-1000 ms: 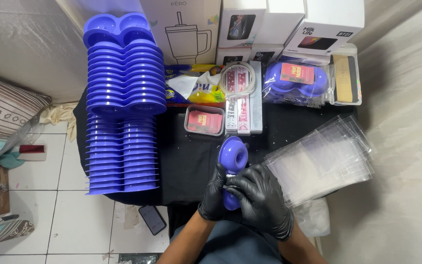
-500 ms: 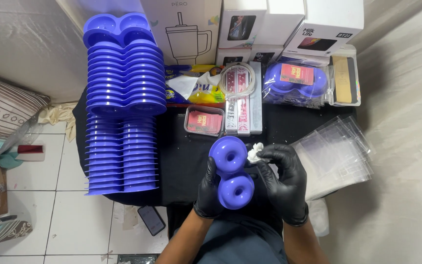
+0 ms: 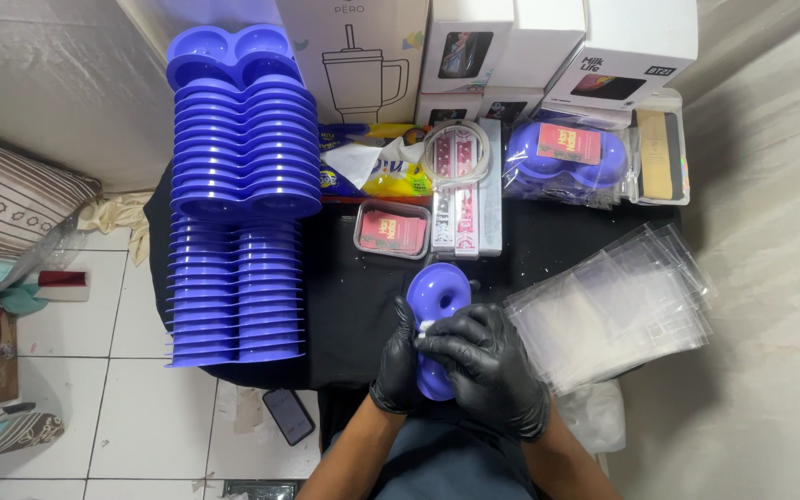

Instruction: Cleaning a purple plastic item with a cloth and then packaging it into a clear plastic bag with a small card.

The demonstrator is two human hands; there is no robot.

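Note:
Both hands wear black gloves and hold one blue double-cup plastic tray [image 3: 437,294] over the black table [image 3: 354,296]. My left hand [image 3: 398,368] grips the tray's left side from below. My right hand [image 3: 488,366] covers its near half and pinches a small white piece [image 3: 426,325] against it. The tray's far cup points away from me, and its near cup is hidden by my fingers.
Two tall stacks of the same blue trays [image 3: 238,176] stand at the left. Clear plastic bags [image 3: 608,310] fan out at the right. A small tray of red cards [image 3: 393,231], a bagged blue tray [image 3: 567,162] and white boxes [image 3: 557,46] lie behind. A phone [image 3: 289,415] rests on the floor.
The tray had been turned face-up with both cups showing and my right hand off to its side; now it stands on edge again and my right hand has closed over its near half.

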